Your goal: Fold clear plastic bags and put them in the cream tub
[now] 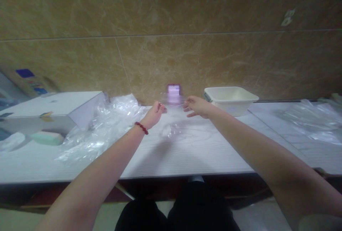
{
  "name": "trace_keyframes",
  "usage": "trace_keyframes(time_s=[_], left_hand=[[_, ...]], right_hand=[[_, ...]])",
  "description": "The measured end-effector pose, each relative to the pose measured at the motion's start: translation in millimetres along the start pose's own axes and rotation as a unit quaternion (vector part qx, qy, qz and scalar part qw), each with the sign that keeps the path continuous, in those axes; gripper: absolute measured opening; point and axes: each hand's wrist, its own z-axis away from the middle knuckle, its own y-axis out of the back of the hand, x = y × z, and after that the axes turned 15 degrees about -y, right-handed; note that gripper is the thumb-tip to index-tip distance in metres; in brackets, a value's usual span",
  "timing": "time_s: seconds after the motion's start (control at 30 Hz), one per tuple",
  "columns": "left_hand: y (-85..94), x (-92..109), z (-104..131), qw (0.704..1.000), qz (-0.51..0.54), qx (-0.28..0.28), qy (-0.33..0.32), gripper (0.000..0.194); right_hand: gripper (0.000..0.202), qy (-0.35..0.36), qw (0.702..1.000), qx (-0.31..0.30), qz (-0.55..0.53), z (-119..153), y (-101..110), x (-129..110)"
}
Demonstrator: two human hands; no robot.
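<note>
A thin clear plastic bag (pixel 172 127) hangs over the middle of the white table (pixel 203 152). My left hand (pixel 155 114), below a red bead bracelet, pinches the bag's upper left edge between thumb and fingers. On the bag's right side, my right hand (pixel 196 106) has its fingers spread near the edge, and no grip shows. Behind the bag, a small device with a lit pinkish screen (pixel 174 90) stands against the wall.
Crumpled clear plastic bags (pixel 104 127) lie at left beside a white box (pixel 53 108). A cream basin (pixel 231 97) stands behind my right forearm. More clear bags (pixel 315 118) lie at far right.
</note>
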Motion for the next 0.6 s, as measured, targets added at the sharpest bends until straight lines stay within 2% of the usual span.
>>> trace_keyframes(time_s=[0.1,0.2,0.43,0.6], left_hand=[[-0.5,3,0,0.999,-0.029,-0.022,-0.013,0.023],[-0.2,7,-1,0.998,-0.052,-0.022,-0.038,0.023],[1.3,8,-7,0.997,-0.038,0.006,-0.067,0.023],[1.6,24,-5,0.998,0.012,0.025,-0.052,0.023]], right_hand=[[0.01,0.037,0.996,-0.001,-0.081,-3,-1,0],[0.01,0.048,0.993,0.031,-0.103,-7,-2,1],[0.013,0.042,0.995,0.093,-0.009,-13,1,5],[0.027,0.06,0.986,0.097,0.122,-6,5,8]])
